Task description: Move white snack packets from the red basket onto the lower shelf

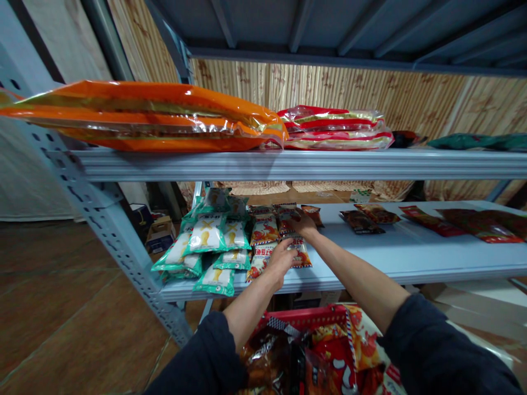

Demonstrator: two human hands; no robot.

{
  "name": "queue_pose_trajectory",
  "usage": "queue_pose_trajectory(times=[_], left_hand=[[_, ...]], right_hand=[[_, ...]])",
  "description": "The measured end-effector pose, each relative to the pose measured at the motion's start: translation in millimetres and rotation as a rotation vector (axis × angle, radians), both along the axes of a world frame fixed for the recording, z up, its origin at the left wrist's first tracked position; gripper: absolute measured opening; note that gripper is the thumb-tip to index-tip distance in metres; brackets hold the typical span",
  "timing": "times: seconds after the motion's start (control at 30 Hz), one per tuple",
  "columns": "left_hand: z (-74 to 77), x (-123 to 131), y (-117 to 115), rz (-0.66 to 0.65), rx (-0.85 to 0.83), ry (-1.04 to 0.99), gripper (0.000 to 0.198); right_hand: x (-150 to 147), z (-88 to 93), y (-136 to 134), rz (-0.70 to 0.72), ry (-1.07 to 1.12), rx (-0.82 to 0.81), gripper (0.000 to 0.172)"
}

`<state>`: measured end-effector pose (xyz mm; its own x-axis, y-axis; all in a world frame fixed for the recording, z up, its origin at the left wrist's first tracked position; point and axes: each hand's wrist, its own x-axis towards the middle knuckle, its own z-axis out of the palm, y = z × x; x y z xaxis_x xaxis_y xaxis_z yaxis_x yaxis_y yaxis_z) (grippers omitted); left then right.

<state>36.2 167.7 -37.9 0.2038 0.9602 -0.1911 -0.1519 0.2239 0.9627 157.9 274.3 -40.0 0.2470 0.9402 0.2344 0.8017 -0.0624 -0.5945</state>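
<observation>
Where red snack packets (264,229) lie in 2 columns just right of the green packets (207,233), the left hand (283,258), partly open, is nearer that green stack; the right hand (303,224) covers the farther column; whether either grips cannot be told.

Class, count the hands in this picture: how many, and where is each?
2: the left hand at the front snack packets, the right hand farther back, both above the lower shelf.
</observation>
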Motion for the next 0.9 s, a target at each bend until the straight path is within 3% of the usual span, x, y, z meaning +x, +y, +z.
queue_pose_trajectory(times=[0.37,0.9], left_hand=[[-11.8,0,2,-0.008,-0.027,0.081,0.054],[-18.2,-3,-2,-0.051,0.0,0.079,0.056]], right_hand=[[-7,7.0,5,0.028,-0.008,0.04,0.045],[-11,8.5,5,0.004,-0.071,0.05,0.046]])
